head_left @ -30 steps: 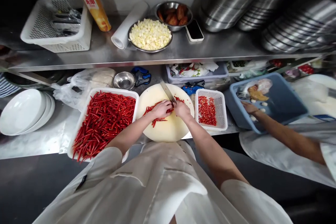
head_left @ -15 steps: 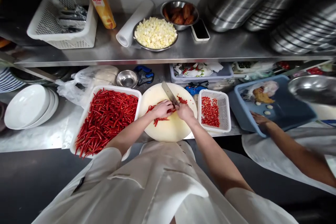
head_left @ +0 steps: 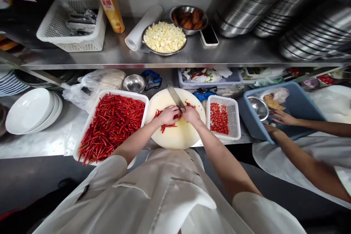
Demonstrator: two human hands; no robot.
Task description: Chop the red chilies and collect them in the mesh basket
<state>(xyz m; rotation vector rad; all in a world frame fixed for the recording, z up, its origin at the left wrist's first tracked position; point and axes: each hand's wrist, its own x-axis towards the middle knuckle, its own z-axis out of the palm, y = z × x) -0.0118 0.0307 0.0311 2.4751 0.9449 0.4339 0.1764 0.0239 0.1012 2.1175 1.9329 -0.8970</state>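
Note:
My right hand [head_left: 191,114] is closed round the handle of a kitchen knife [head_left: 175,97], whose broad blade points away and to the left over a round white cutting board [head_left: 175,139]. Beside the blade, my left hand [head_left: 169,114] presses red chilies [head_left: 168,127] down on the board with curled fingers. Chopped chili bits [head_left: 190,104] lie to the right of the blade. Left of the board, a white tub [head_left: 147,99] is heaped with whole red chilies [head_left: 115,120]. To the right stands a white basket [head_left: 234,117] with chopped chilies [head_left: 218,117] in it.
At right, a co-worker's hands [head_left: 285,117] reach into a blue bin [head_left: 304,98] with a metal bowl [head_left: 259,108]. White bowls [head_left: 30,111] are stacked at left. A steel shelf [head_left: 233,53] above carries a bowl of chopped pale pieces [head_left: 164,37], a phone [head_left: 209,36] and stacked metal pans.
My hands stay at nearly the same spot on the board with the knife. The co-worker's second hand and a metal bowl have come into the blue bin. The view has shifted slightly.

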